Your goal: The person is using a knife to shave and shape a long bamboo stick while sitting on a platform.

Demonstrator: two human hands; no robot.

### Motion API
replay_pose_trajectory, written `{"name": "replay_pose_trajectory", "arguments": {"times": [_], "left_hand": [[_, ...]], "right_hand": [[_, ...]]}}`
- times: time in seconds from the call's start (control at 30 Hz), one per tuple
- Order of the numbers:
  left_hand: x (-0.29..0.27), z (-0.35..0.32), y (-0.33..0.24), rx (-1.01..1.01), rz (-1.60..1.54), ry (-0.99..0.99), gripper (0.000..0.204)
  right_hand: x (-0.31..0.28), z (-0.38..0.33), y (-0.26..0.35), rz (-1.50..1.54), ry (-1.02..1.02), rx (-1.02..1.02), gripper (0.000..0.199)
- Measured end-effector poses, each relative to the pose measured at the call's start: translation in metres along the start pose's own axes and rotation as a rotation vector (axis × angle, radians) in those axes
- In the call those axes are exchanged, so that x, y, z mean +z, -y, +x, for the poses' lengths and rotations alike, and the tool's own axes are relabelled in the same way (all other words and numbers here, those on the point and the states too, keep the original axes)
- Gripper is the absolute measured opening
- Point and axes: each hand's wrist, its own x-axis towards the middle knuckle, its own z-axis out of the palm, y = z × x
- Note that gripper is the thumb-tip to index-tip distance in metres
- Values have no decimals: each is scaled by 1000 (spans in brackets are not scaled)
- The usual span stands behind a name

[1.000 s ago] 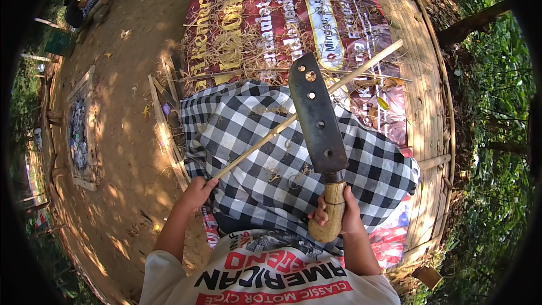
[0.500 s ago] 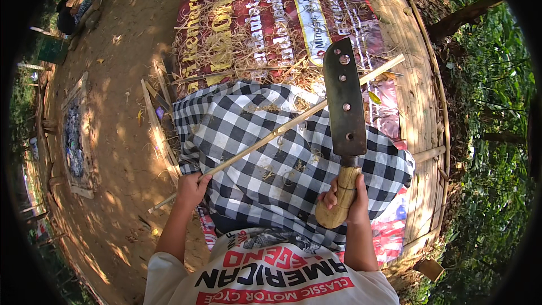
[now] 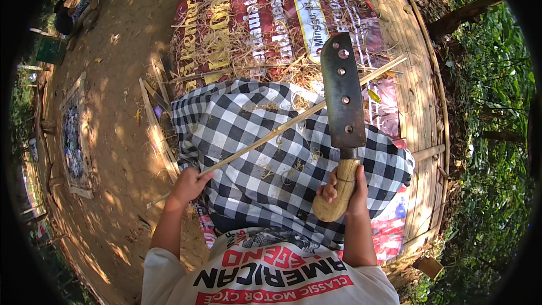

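Note:
My left hand (image 3: 189,185) is closed around the lower part of a long, pale bamboo strip (image 3: 257,143), which slants up to the right across my lap. My right hand (image 3: 353,191) grips the wooden handle of a broad cleaver-like knife (image 3: 344,101). Its dark blade points away from me, with several round holes along it, and passes in front of the strip's far half. Whether blade and strip touch I cannot tell. A black-and-white checked cloth (image 3: 237,118) covers my lap, with curly shavings on it.
Beyond my lap a red printed banner (image 3: 192,34) lies under many thin shavings, on a bamboo-slat platform (image 3: 420,107). More split bamboo pieces (image 3: 158,133) lean at the platform's left side. Bare earth (image 3: 121,135) stretches left, with a framed pit (image 3: 73,141). Green plants (image 3: 491,192) grow at right.
The knife has moved slightly away from me and its blade has tilted a little. My left hand and the strip have shifted only slightly; both grips are kept.

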Motion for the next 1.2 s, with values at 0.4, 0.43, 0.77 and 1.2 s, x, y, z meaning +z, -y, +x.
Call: {"name": "replay_pose_trajectory", "arguments": {"times": [0.4,0.43,0.77,1.2], "left_hand": [[5,-4,-9,-79,94,-58,71],[5,-5,-11,-95,107,-64,71],[20,-8,-9,-90,95,-175,71],[28,-4,16,-69,-12,-144,69]], "right_hand": [[18,-1,-1,-912,-186,-330,51],[25,-1,5,-1047,-202,-348,49],[41,36,29,-1877,-162,-732,49],[18,60,77,-2149,32,-919,55]]}}
